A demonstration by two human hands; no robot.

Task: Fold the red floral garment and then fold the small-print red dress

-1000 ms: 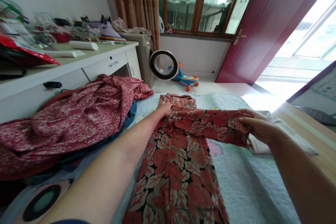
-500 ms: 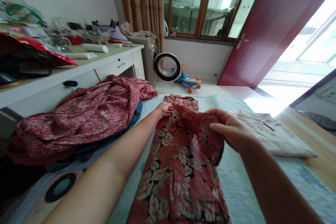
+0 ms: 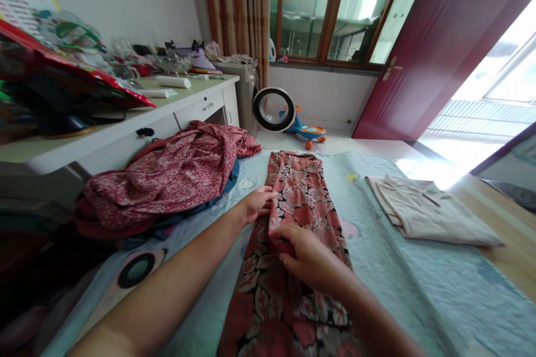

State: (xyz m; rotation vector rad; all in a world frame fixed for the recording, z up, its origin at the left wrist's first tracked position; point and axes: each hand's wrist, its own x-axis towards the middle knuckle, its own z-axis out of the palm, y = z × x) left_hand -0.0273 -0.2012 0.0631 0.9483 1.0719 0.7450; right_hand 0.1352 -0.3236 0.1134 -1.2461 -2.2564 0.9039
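Floral garment (image 3: 304, 195) lying lengthwise on pale-blue sheet (image 3: 402, 290), mid-view. Right hand (image 3: 310, 256): grip holding garment fabric, thumb against fingers. Left hand (image 3: 257, 203): fingertips touching garment's left edge; can't tell if pinched. Folded beige garment (image 3: 427, 209) well apart, right. Red patterned clothing heap (image 3: 180, 170) left, near counter (image 3: 184, 101).

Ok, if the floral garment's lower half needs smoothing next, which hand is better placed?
Probably the right hand: it is over the floral garment, nearer the lower half. The left hand is farther up, at the garment's left edge.
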